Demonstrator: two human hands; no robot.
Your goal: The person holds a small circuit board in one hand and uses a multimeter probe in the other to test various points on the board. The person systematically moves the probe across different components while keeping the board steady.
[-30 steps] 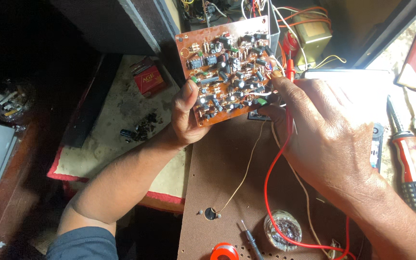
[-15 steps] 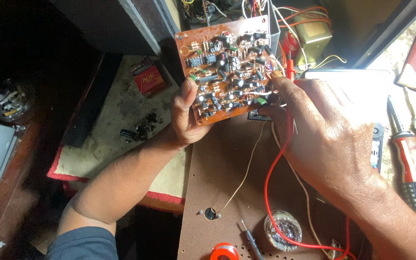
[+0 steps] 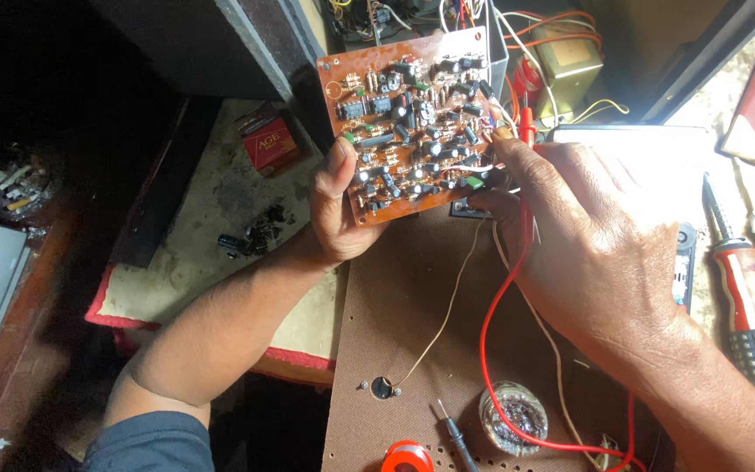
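Head view: your left hand [image 3: 342, 205] grips circuit board [image 3: 412, 122] by its lower-left edge, board tilted up.
Right hand [image 3: 592, 236]: pinches red probe [image 3: 526, 131] just beside board's right edge; nearer hand.

Electronics repair workshop: circuit board [image 3: 412, 118], screwdriver [image 3: 749, 297], loose wires [image 3: 517, 350]

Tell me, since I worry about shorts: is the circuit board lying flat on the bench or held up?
Held up. The left hand grips the circuit board by its lower edge, tilted, component side toward the camera.
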